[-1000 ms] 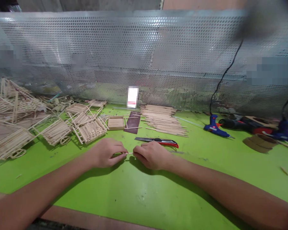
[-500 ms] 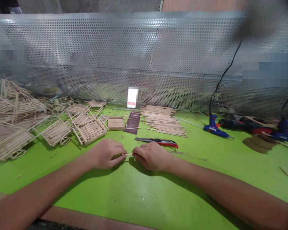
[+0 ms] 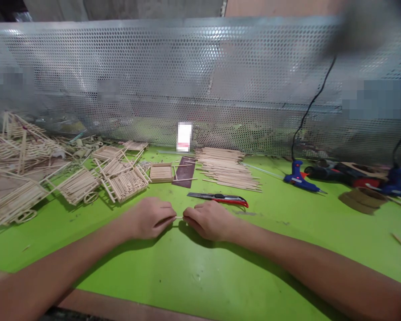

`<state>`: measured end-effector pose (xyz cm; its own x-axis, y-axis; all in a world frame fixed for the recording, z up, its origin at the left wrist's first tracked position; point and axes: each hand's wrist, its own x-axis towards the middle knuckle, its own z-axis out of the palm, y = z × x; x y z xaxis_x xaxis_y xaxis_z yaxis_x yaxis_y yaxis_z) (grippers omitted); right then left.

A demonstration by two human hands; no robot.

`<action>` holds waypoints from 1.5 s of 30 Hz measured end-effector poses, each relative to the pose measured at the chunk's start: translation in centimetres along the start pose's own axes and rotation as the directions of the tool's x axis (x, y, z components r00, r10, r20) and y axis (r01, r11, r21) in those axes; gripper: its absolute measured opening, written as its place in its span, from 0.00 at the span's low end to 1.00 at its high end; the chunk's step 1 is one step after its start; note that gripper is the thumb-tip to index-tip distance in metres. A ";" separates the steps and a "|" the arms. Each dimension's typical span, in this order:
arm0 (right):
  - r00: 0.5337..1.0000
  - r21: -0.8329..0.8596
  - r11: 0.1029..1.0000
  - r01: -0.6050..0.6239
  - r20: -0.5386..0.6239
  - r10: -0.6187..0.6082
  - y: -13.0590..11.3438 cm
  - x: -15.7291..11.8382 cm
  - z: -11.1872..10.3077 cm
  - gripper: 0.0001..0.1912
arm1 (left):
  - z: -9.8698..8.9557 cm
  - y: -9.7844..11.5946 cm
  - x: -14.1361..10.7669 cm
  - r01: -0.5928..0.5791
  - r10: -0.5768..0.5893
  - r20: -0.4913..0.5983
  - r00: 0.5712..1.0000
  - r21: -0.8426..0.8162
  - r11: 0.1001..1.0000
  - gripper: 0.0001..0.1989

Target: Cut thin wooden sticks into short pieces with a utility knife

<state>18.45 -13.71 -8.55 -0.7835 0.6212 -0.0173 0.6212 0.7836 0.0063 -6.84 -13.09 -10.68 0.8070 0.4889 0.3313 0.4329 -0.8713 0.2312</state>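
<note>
The thin pale wooden stick [image 3: 179, 217] between my fingers [image 3: 165, 218] looks matt and slightly rough, like the stacked raw wooden sticks [image 3: 227, 169] ahead. The bright green tabletop [image 3: 200, 263] has a smooth, glossy coat that catches the light. Behind it rises a perforated sheet of silvery metal [image 3: 200, 84] with a dull sheen. The long craft knife [image 3: 217, 199] pairs a smooth steel blade with a glossy red-and-black plastic handle. The blue hot glue gun [image 3: 297, 178] is smooth moulded plastic, with a thin black rubbery cable [image 3: 312, 98].
</note>
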 end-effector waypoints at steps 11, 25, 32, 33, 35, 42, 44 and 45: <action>0.996 0.023 0.997 -0.067 0.066 0.065 -0.6 0.1 -0.5 0.16 | 0.8 0.5 0.0 0.026 -0.028 -0.096 0.995 -0.018 0.999 0.12; 0.999 0.032 0.999 -0.009 -0.042 0.011 -0.4 0.2 0.4 0.16 | 1.0 0.9 0.0 -0.013 0.015 -0.122 0.992 0.016 1.000 0.10; 0.990 0.098 0.995 -0.019 -0.136 0.032 -0.5 0.1 0.5 0.13 | 0.6 1.3 0.3 -0.028 0.031 -0.188 0.982 0.015 0.999 0.10; 0.988 0.109 0.994 -0.018 -0.149 0.034 -0.6 0.0 0.5 0.13 | 0.5 1.4 0.4 -0.036 0.040 -0.203 0.978 0.022 0.999 0.10; 0.983 0.124 0.992 -0.007 -0.183 0.029 -0.6 -0.1 0.5 0.11 | 0.4 1.5 0.5 -0.044 0.052 -0.220 0.974 0.039 0.998 0.10; 0.939 0.129 0.988 0.089 -0.341 -0.041 -0.1 0.1 1.8 0.10 | 0.6 1.5 0.6 -0.053 0.068 -0.220 0.973 0.076 0.996 0.11; 0.923 0.134 0.983 0.124 -0.378 -0.065 0.0 0.1 2.1 0.09 | 0.6 1.5 0.5 -0.042 0.057 -0.212 0.976 0.078 0.996 0.11; 0.917 0.135 0.981 0.142 -0.390 -0.079 0.0 0.1 2.2 0.09 | 0.6 1.5 0.5 -0.037 0.052 -0.205 0.977 0.078 0.996 0.11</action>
<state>18.40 -13.62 -10.76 -0.7744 0.5106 0.3736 0.5006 0.8556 -0.1316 -5.53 -14.14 -10.71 0.7291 0.4410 0.5234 0.4326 -0.8895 0.1468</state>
